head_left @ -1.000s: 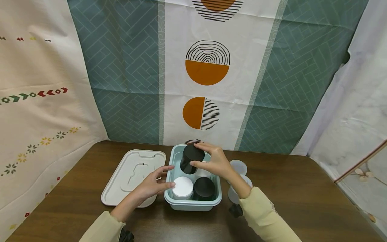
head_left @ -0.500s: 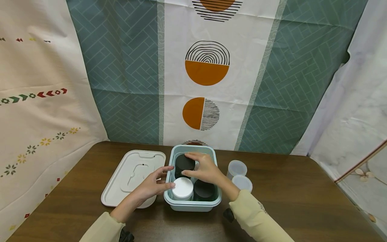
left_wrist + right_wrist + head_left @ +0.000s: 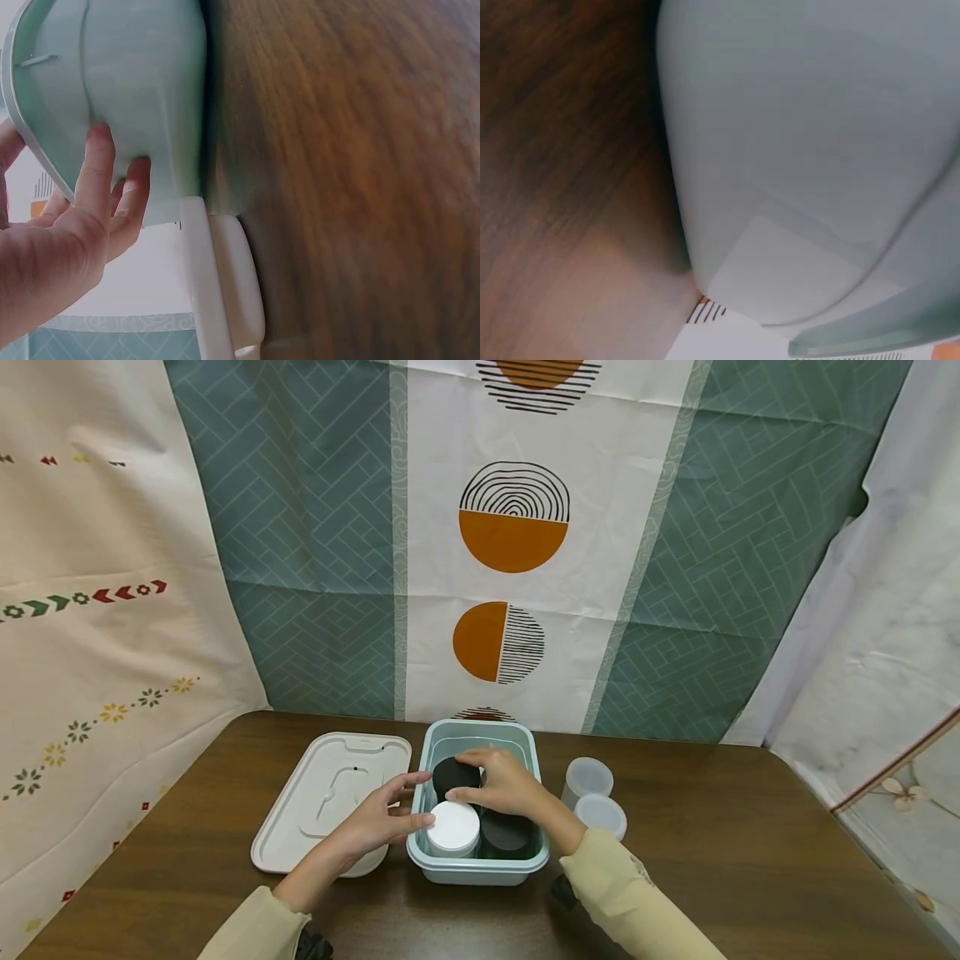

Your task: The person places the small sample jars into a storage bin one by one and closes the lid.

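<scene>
A pale blue-green plastic bin (image 3: pixel 480 875) stands on the table with several lidded jars inside. My right hand (image 3: pixel 506 783) reaches over its right side and grips a black jar (image 3: pixel 453 777) by the top, down inside the bin. In front of that jar are a white-lidded jar (image 3: pixel 453 827) and a second black jar (image 3: pixel 507 833). My left hand (image 3: pixel 378 818) holds the bin's left side. In the left wrist view, the left hand's fingers (image 3: pixel 96 161) press the outer wall and the thumb lies over the rim. The right wrist view has only the bin's wall (image 3: pixel 795 150), no hand.
A white lid (image 3: pixel 330 806) lies flat left of the bin. Two translucent cups (image 3: pixel 588 777) stand close to its right side, partly behind my right forearm. A patterned cloth (image 3: pixel 517 635) hangs at the table's back edge.
My right hand has lowered the black jar into the bin, moving it left and towards me, beside the white-lidded jar. The left hand has stayed in place.
</scene>
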The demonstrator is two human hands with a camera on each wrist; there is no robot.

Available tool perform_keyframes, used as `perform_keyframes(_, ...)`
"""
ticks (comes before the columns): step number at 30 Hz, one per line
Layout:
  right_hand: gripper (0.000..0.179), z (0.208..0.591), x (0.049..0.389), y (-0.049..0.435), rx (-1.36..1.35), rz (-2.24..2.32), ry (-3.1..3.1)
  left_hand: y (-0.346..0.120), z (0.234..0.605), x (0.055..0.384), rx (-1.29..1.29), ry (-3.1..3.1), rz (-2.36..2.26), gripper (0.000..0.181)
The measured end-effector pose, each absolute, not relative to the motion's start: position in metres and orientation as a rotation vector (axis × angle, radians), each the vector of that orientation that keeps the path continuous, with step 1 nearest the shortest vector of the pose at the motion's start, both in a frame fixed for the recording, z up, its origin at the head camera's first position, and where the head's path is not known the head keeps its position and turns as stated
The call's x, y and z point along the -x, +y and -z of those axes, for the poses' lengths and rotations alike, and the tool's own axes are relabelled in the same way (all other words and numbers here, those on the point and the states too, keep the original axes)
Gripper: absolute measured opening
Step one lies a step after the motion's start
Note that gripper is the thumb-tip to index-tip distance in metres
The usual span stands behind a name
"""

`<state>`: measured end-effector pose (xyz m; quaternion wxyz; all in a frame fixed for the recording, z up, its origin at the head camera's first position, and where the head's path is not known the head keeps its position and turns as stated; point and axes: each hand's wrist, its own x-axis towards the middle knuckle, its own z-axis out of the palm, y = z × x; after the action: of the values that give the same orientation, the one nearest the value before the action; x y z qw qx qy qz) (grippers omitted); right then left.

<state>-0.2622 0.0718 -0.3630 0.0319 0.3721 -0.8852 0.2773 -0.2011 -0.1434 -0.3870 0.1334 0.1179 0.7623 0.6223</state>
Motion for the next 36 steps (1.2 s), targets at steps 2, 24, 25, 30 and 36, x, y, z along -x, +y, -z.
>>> perform_keyframes(2,0.056,0.363,0.263,0.071,-1.144,-0.842,-2.744,-0.143,0.387,0.201,-0.342,2.212,-1.804,0.066)
perform_keyframes(24,0.046,0.355,0.265,0.081,-1.298,-0.901,-2.792,-0.142,0.388,0.201,-0.332,2.196,-1.823,0.066)
perform_keyframes(25,0.046,0.355,0.265,0.081,-1.301,-0.907,-2.792,-0.142,0.388,0.201,-0.330,2.199,-1.822,0.066)
perform_keyframes(30,0.049,0.353,0.260,0.087,-1.272,-1.014,-2.774,-0.142,0.388,0.201,-0.333,2.203,-1.818,0.066)
perform_keyframes(36,0.049,0.344,0.251,0.102,-1.162,-1.120,-2.702,-0.143,0.388,0.201,-0.345,2.200,-1.820,0.065)
